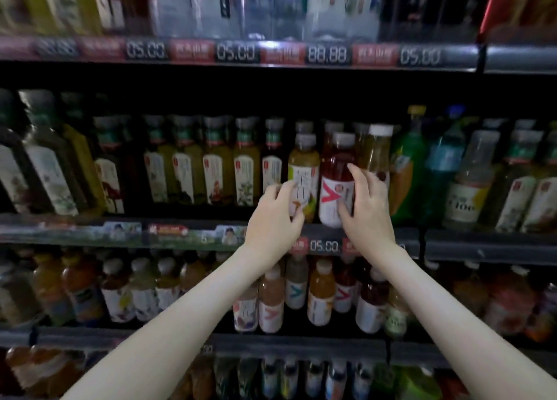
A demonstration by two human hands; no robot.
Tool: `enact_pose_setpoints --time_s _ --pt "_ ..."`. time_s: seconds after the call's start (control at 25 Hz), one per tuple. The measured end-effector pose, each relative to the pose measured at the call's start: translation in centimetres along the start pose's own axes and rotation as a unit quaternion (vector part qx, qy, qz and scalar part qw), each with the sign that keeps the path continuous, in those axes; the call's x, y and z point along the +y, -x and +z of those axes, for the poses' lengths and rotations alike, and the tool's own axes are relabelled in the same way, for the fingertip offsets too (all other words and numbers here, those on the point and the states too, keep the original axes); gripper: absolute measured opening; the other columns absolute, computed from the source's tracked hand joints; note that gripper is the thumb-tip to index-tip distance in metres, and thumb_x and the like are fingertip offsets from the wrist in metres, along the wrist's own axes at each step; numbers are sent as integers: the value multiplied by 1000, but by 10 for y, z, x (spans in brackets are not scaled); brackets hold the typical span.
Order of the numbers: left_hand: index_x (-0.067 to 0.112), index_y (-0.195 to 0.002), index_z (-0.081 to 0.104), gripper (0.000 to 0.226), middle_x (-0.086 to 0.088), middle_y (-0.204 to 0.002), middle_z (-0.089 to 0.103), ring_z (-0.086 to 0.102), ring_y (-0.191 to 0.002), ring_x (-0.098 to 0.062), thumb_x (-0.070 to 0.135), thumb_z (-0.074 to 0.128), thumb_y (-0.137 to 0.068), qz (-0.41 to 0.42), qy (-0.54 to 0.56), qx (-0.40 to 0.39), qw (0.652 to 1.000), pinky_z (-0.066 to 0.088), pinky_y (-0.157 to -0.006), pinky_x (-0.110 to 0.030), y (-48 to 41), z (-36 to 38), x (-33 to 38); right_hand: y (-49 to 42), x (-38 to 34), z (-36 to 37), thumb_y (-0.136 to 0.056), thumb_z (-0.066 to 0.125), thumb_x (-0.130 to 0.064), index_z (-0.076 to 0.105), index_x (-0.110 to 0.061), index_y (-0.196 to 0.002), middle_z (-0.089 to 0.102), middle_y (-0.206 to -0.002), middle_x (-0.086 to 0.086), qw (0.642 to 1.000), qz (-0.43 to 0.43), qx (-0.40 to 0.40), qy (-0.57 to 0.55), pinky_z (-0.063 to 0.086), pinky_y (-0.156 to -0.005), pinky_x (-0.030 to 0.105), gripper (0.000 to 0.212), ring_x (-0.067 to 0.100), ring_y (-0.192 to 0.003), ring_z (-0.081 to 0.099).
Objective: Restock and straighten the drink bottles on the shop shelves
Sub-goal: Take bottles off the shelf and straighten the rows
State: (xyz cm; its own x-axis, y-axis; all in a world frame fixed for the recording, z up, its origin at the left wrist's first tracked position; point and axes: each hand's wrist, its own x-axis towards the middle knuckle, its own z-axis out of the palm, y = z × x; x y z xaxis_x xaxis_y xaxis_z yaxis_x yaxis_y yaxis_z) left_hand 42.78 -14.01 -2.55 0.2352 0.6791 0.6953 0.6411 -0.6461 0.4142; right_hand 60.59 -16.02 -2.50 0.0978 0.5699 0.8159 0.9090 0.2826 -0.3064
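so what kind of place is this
Likely a shop's drinks aisle: tiered shelves packed with bottles, price tags reading 05.00 on the edges, the left hand gripping a yellow bottle and the right hand a red bottle.

Yellow-green bottle (303, 161): grey cap, white printed label, upright at the front edge of the middle shelf (446, 242), centre of view.
Red bottle (334, 164): grey cap, white label with red V, upright, just beside it at 3 o'clock.
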Motion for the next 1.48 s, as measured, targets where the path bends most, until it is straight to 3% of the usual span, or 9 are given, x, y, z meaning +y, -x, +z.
enact_pose_setpoints --time_s 0.12,0.24,0.44,0.6,0.72,0.92,1.08,1.2,1.48 --pt "31 -150 14 62 -17 -152 21 34 -133 -34 26 46 -97 -25 -33 -26 999 46 -88 -35 -34 4 -2 -32 -1 4 -85 66 -22 16 -23 -146 28 -148 21 998 1 29 53 25 -109 51 79 36 -135 27" --pt "34 -150 -5 71 -21 -155 13 50 -115 -39 22 42 -98 -34 -6 -41 999 50 -83 -39 -74 9 7 -63 -1 14 -85 65 -31 5 -33 -143 16 -154 21 992 -31 -32 119 21 -111 56 84 37 -140 22" --pt "41 -148 15 64 -13 -152 14 24 -137 -38 28 47 -94 -8 7 -114 993 37 -106 -45 -112 18 6 -85 1 20 -84 64 -31 4 -35 -148 2 -155 13 988 37 -119 87 39 -103 49 88 44 -135 25" --pt "35 -141 30 67 -12 -138 26 26 -130 -35 26 61 -82 14 22 -77 997 38 -101 -41 -106 15 5 -81 -6 9 -80 68 -31 13 -33 -149 11 -152 15 989 15 -116 94 24 -110 50 88 39 -136 23" --pt "30 -141 30 72 -11 -130 32 30 -124 -32 32 67 -80 37 3 -38 999 34 -96 -34 -98 7 4 -79 -3 -11 -84 65 -36 23 -32 -147 23 -146 13 991 -7 -114 70 32 -107 46 76 34 -130 33" --pt "15 -144 33 61 -16 -122 47 41 -116 -30 48 39 -93 129 -100 -6 987 45 -91 -44 -84 -12 -1 -77 1 -52 -96 47 -38 47 -25 -136 47 -122 8 994 -37 -89 46 50 -84 36 42 24 -108 52" --pt "14 -139 37 55 -10 -117 56 46 -112 -27 43 49 -94 140 -164 -25 976 47 -85 -40 -80 -20 14 -70 -7 -70 -90 54 -48 43 -25 -116 59 -89 1 981 20 -177 77 50 -64 34 36 22 -80 61" --pt "8 -135 38 50 -12 -115 58 52 -106 -27 36 50 -96 138 -152 -51 977 46 -80 -34 -77 -21 22 -51 -11 -68 -91 57 -40 44 -19 -107 60 -83 2 990 30 -134 12 46 -60 32 30 23 -78 61" --pt "-7 -118 53 48 -16 -90 63 59 -80 -27 32 53 -90 212 -55 194 956 37 -73 -21 -35 -67 36 -39 -35 -103 -90 59 -34 49 -15 -100 57 -85 -1 998 34 42 -11 41 -69 32 24 20 -80 55"
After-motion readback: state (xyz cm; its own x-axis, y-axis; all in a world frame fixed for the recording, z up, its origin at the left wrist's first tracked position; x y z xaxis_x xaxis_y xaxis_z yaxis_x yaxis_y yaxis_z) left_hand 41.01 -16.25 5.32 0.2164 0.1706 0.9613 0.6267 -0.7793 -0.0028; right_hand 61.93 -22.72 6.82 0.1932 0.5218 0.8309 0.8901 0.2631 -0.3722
